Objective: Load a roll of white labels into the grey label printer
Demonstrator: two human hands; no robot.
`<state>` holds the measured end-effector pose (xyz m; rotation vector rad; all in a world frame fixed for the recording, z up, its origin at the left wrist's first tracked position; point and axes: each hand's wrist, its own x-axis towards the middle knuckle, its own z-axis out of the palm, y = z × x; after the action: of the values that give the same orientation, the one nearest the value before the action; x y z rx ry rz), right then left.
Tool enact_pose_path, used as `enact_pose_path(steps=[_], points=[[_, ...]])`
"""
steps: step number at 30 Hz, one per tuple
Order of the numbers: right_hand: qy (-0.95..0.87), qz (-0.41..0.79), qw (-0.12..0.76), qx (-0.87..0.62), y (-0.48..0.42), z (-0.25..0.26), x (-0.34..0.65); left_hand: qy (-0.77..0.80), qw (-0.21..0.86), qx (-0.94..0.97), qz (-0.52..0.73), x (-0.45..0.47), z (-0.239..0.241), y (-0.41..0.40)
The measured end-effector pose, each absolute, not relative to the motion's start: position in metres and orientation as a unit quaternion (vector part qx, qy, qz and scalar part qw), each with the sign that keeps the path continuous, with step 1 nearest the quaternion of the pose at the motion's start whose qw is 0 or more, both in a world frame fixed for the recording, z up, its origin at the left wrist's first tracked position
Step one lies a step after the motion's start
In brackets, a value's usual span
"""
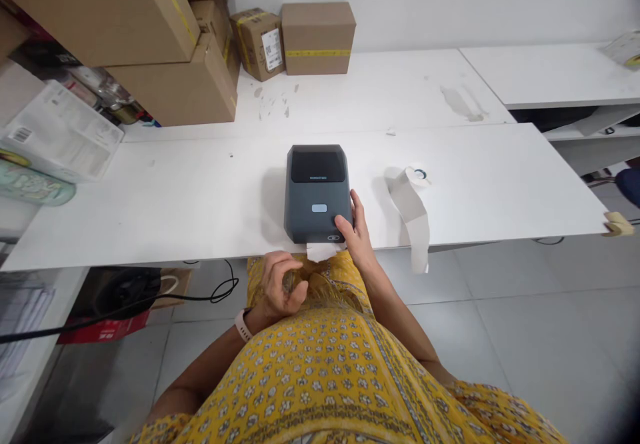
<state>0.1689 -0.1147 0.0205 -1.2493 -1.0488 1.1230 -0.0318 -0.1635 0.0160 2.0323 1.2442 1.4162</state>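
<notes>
A dark grey label printer (pixel 318 194) stands at the front edge of the white table, with a light button on its top. My right hand (pixel 357 231) grips its right front corner, thumb on the top face and fingers along the side. A torn white paper strip (pixel 323 251) sticks out of the printer's front. Just left of that strip is my left hand (pixel 283 283), its fingers loosely curled with a gap to the thumb and nothing visible in it. To the printer's right, a partly unwound label roll (pixel 416 177) trails its strip over the table edge.
Cardboard boxes (pixel 317 39) stand along the wall and pile up at the back left. A clear plastic package (pixel 63 134) and a green bottle (pixel 37 183) are at far left. A black cable (pixel 150 299) runs below the white table (pixel 500 184).
</notes>
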Motion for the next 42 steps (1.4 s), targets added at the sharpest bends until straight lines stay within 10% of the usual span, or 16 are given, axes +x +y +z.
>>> enact_pose_path(steps=[4, 7, 17, 24, 33, 42], points=[[-0.439, 0.459, 0.563, -0.529, -0.115, 0.020, 0.167, 0.499, 0.596, 0.519, 0.357, -0.013, 0.031, -0.170], [-0.431, 0.464, 0.562, -0.532, -0.115, 0.020, 0.167, 0.486, 0.699, 0.413, 0.323, 0.009, 0.043, -0.153], [-0.466, 0.427, 0.558, -0.538, -0.114, 0.016, 0.167, 0.523, 0.662, 0.395, 0.363, 0.028, 0.040, -0.144], [-0.672, 0.145, 0.449, -0.572, -0.125, 0.061, 0.169, 0.479, 0.669, 0.512, 0.247, -0.010, 0.041, -0.139], [-0.718, 0.165, 0.383, -0.557, -0.107, 0.079, 0.161, 0.604, 0.346, 0.501, 0.514, -0.042, 0.033, -0.129], [-0.590, 0.279, 0.535, -0.537, -0.124, 0.042, 0.182, 0.505, 0.391, 0.574, 0.513, -0.010, 0.035, -0.112]])
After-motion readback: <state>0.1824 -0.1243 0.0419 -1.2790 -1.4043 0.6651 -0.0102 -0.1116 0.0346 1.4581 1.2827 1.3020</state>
